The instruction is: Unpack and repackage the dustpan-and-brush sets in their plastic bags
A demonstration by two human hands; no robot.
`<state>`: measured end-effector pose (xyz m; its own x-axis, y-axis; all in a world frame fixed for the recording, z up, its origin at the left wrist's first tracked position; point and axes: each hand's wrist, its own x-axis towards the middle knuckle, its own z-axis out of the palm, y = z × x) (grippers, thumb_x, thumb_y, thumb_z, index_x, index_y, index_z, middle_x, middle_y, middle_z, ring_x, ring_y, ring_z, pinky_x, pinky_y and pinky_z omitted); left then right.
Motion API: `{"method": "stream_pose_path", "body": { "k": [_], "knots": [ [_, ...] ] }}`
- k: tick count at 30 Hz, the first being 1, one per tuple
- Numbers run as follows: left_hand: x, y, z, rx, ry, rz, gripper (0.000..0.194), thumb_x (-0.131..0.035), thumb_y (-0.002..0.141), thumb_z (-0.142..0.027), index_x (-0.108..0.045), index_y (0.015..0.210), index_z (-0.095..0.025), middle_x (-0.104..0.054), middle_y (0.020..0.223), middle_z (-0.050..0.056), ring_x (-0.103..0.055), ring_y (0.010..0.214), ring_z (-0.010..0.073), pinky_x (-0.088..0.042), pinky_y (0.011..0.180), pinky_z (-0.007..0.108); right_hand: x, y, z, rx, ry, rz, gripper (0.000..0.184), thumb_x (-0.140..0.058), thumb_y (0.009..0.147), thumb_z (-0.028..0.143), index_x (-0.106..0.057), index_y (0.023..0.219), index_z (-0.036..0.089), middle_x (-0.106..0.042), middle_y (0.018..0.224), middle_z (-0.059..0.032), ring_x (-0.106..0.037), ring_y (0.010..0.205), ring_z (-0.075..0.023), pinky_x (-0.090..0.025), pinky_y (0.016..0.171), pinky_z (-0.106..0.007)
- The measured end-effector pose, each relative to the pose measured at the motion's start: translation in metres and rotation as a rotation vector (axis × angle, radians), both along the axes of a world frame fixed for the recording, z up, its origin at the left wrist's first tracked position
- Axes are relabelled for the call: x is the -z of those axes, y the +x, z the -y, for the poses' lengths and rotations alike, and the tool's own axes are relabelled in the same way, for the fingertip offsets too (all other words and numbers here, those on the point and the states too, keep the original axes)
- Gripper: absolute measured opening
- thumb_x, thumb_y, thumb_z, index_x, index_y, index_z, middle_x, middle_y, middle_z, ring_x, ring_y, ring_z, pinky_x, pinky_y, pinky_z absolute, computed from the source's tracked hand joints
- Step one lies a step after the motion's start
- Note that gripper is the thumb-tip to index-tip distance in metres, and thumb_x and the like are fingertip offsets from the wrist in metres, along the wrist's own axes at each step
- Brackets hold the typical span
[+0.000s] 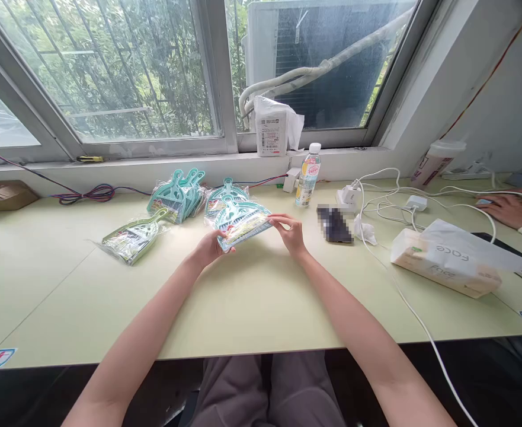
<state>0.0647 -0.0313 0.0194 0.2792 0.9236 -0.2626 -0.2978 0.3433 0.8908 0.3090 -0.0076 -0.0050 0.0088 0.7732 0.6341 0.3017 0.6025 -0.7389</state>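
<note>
A light-blue mini dustpan and brush set [245,224] in clear wrap is held tilted above the table between both hands. My left hand [214,249] grips its near left corner, thumb on top. At the right edge, my right hand [290,232] pinches the wrapping between thumb and fingers. Just behind lies another wrapped blue set [226,191], partly hidden by the held one. A stack of several blue sets [178,193] leans together to its left. A green wrapped set [134,237] rests on the table to the left of my left hand.
A bottle [308,175], a blurred dark phone [335,224], white chargers with cables [376,204] and a tissue pack [447,264] stand to the right. Another person's hand [505,209] rests at the far right. A cardboard tray [5,197] and cable bundle [94,193] lie at left.
</note>
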Motion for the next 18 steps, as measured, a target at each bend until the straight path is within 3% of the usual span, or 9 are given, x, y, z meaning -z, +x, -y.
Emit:
{"method": "stream_pose_path", "body": {
  "k": [4, 8, 12, 15, 18],
  "knots": [
    [0.000, -0.002, -0.001, 0.020, -0.010, 0.013, 0.036, -0.052, 0.069, -0.011, -0.050, 0.104, -0.013, -0.060, 0.072, 0.004, -0.060, 0.053, 0.0142, -0.048, 0.041, 0.021, -0.002, -0.003, 0.003, 0.130, 0.043, 0.092, 0.019, -0.056, 0.088, 0.035, -0.074, 0.087, 0.031, -0.072, 0.095, 0.0003, -0.061, 0.093, -0.0198, -0.033, 0.100, -0.041],
    [0.004, -0.003, -0.002, 0.053, -0.006, 0.030, 0.032, -0.053, 0.071, -0.011, -0.050, 0.103, -0.012, -0.062, 0.075, 0.004, -0.059, 0.052, 0.0126, -0.048, 0.043, 0.020, 0.001, -0.002, 0.000, 0.181, 0.056, 0.126, 0.022, -0.054, 0.089, 0.032, -0.073, 0.100, 0.031, -0.070, 0.082, -0.0002, -0.056, 0.082, -0.0189, -0.037, 0.091, -0.037],
    [0.004, 0.000, 0.003, 0.235, 0.027, 0.003, 0.035, -0.053, 0.078, -0.017, -0.050, 0.113, -0.011, -0.067, 0.086, 0.009, -0.063, 0.059, 0.0144, -0.051, 0.052, 0.021, 0.005, 0.002, -0.005, 0.197, 0.016, 0.117, 0.023, -0.053, 0.088, 0.029, -0.074, 0.098, 0.028, -0.066, 0.074, -0.0022, -0.050, 0.079, -0.0203, -0.042, 0.079, -0.033],
    [0.004, 0.005, 0.009, 0.386, 0.064, -0.020, 0.041, -0.052, 0.082, -0.020, -0.049, 0.121, -0.010, -0.067, 0.104, 0.016, -0.066, 0.066, 0.0154, -0.051, 0.056, 0.022, 0.007, 0.004, -0.007, 0.241, 0.010, 0.113, 0.022, -0.054, 0.088, 0.029, -0.074, 0.096, 0.028, -0.065, 0.078, -0.0038, -0.049, 0.083, -0.0211, -0.043, 0.079, -0.034],
    [0.006, 0.009, 0.012, 0.441, 0.075, -0.044, 0.045, -0.051, 0.083, -0.023, -0.049, 0.125, -0.008, -0.065, 0.112, 0.020, -0.066, 0.067, 0.0153, -0.047, 0.050, 0.019, 0.006, 0.003, -0.006, 0.284, 0.046, 0.096, 0.022, -0.054, 0.088, 0.030, -0.074, 0.095, 0.029, -0.063, 0.088, -0.0053, -0.049, 0.088, -0.0213, -0.044, 0.083, -0.036]
  ]
}}
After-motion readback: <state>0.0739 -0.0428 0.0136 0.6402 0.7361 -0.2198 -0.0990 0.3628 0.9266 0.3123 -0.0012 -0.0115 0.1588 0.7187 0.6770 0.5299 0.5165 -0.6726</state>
